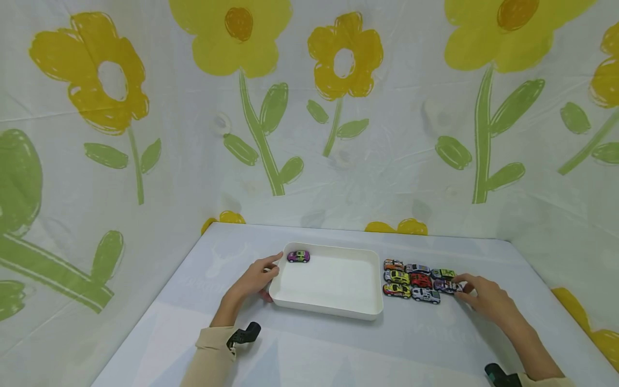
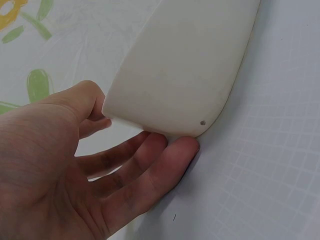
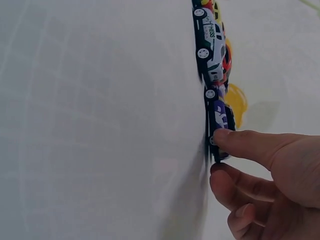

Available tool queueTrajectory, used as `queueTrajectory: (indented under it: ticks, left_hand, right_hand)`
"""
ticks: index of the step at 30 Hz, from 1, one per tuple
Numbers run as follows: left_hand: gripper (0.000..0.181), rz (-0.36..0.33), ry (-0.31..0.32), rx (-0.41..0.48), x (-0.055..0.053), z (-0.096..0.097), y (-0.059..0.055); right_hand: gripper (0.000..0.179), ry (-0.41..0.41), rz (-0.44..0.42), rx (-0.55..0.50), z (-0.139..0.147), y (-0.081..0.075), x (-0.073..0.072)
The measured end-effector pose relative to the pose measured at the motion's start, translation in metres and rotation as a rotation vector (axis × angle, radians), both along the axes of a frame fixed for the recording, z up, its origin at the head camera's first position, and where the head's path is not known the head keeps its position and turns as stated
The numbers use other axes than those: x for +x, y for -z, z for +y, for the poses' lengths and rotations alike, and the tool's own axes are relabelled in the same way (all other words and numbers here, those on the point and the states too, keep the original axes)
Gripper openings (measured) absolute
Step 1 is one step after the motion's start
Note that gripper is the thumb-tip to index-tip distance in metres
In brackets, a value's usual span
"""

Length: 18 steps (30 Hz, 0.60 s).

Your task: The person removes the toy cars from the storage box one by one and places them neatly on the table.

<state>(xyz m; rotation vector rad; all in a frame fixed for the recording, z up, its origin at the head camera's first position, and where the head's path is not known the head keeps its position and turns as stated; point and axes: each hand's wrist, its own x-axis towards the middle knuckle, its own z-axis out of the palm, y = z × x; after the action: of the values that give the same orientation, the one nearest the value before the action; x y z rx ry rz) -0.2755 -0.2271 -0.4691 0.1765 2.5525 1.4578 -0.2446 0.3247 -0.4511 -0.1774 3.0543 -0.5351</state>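
Observation:
My left hand (image 1: 253, 279) holds the left end of a shallow white tray (image 1: 333, 285), its fingers curled against the outer wall and rim. A purple and green toy car (image 1: 298, 256) sits inside the tray's far left corner. To the right of the tray, several small toy cars stand in close rows. My right hand (image 1: 488, 298) pinches the right end of a purple and white toy car (image 1: 446, 286). In the right wrist view, the thumb lies on that car's side and a finger is at its end. The car appears to rest on the table.
Beside the held car stand a white car (image 1: 425, 295), a red car (image 1: 420, 280), a green car (image 1: 443, 273), an orange car (image 1: 393, 265) and others, nearly touching. The pale table (image 1: 319, 349) ends at a flower-printed cloth wall (image 1: 401, 161).

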Motion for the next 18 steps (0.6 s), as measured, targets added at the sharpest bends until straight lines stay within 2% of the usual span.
queueTrajectory:
  ticks: [12,18]
  left_hand:
    - [0.053,-0.004,-0.028,0.004,-0.0017,-0.0002,0.0033]
    - [0.054,-0.005,-0.012,0.002,-0.0028,0.0,0.0032]
  right_hand:
    - [0.041,0.005,0.026,0.007,0.0021,0.0087,-0.0042]
    - [0.043,0.02,0.007,-0.001,0.0022,0.0096,-0.0034]
